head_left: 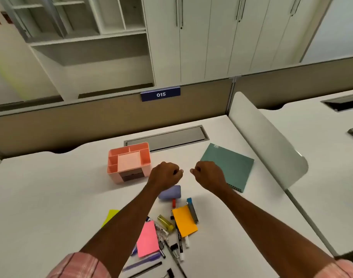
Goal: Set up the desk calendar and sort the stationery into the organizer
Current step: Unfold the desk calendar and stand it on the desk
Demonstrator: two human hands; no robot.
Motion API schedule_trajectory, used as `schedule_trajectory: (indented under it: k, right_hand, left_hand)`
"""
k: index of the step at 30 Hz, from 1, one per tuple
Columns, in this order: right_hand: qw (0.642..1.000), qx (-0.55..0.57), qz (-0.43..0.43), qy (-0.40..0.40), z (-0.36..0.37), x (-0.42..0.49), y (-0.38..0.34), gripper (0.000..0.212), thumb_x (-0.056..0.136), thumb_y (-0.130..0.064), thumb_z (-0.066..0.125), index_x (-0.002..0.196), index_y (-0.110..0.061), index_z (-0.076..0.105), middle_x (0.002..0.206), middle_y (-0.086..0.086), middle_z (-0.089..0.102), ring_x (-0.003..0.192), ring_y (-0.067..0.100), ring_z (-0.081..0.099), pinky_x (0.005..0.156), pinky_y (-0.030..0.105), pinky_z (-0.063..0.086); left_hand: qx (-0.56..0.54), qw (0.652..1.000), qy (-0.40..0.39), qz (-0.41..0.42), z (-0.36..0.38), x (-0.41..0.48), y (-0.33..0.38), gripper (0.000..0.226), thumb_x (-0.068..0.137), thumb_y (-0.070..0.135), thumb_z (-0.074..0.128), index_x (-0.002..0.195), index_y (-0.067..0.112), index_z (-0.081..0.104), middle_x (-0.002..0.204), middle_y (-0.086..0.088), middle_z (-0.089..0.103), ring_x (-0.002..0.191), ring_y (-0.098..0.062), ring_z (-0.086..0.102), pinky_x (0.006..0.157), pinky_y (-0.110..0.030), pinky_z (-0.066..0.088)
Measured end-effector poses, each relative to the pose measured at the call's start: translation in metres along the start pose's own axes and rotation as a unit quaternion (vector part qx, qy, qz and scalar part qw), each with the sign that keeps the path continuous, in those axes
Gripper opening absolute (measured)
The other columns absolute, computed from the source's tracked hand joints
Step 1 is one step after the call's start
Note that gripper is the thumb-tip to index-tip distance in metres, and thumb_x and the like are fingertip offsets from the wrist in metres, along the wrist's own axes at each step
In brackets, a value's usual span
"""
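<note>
Clenched hands hovering over the table [51,187].
Left hand [165,174] and right hand [208,174] are holding nothing, mid-frame between organizer [129,162] and calendar [228,165].

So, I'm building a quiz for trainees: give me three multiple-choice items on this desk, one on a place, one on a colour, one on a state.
1. The organizer stands where from the calendar? A left; B right; C on it.
2. The organizer's colour? A blue; B pink; C black.
3. The calendar is: A standing open; B held up; C lying flat.
Key: A, it stands left of the teal calendar; B, its walls are pink; C, it lies closed on the desk.
</note>
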State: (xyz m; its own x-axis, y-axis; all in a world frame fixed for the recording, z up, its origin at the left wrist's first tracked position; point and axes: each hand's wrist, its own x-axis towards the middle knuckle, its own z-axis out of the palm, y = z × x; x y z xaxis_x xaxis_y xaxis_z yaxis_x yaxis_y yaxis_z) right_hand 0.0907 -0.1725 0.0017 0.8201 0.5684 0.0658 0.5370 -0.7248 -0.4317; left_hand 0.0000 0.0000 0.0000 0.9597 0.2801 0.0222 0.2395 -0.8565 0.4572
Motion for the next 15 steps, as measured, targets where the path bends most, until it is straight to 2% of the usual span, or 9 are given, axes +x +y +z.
schedule_trajectory:
  k: [6,9,11,13,15]
  right_hand:
    - [0.996,0.030,0.080,-0.004,-0.001,-0.013,0.040,0.036,0.096,-0.047,0.064,0.078,-0.016,0.065,0.074,0.000,0.067,0.064,0.016,0.062,0.062,0.035,0.055]
    - [0.993,0.031,0.112,-0.008,0.000,-0.018,0.064,0.035,0.095,-0.046,0.064,0.076,-0.017,0.064,0.073,-0.001,0.067,0.064,0.017,0.061,0.062,0.036,0.055]
    - [0.991,0.034,0.131,-0.014,0.001,-0.020,0.080,0.032,0.094,-0.042,0.065,0.075,-0.016,0.064,0.075,-0.001,0.068,0.067,0.019,0.062,0.062,0.035,0.053]
    - [0.988,0.040,0.151,-0.015,0.000,-0.024,0.095,0.028,0.093,-0.037,0.065,0.074,-0.016,0.063,0.077,-0.001,0.068,0.071,0.020,0.062,0.062,0.034,0.051]
    - [0.983,0.050,0.179,-0.016,0.001,-0.027,0.111,0.026,0.092,-0.035,0.064,0.075,-0.016,0.061,0.079,-0.003,0.066,0.074,0.021,0.061,0.063,0.034,0.052]
  left_hand:
    - [0.006,1.000,-0.023,-0.010,0.026,0.016,0.031,0.040,0.100,0.036,0.054,0.067,0.013,0.056,0.057,0.005,0.052,0.055,-0.013,0.045,0.052,-0.024,0.031]
    - [-0.020,0.999,-0.015,-0.025,0.043,0.024,0.045,0.035,0.100,0.032,0.052,0.069,0.016,0.053,0.076,0.000,0.069,0.054,-0.014,0.048,0.048,-0.022,0.029]
    - [-0.040,0.998,-0.004,-0.049,0.056,0.031,0.051,0.033,0.100,0.032,0.051,0.072,0.014,0.055,0.081,-0.002,0.070,0.059,-0.015,0.053,0.049,-0.024,0.033]
    - [-0.057,0.996,-0.009,-0.070,0.069,0.040,0.054,0.023,0.098,0.031,0.051,0.082,0.016,0.056,0.086,-0.001,0.068,0.072,-0.022,0.060,0.055,-0.029,0.042]
    - [-0.085,0.992,-0.035,-0.084,0.081,0.050,0.053,0.007,0.093,0.026,0.056,0.096,0.019,0.058,0.100,0.000,0.066,0.088,-0.023,0.063,0.070,-0.034,0.051]
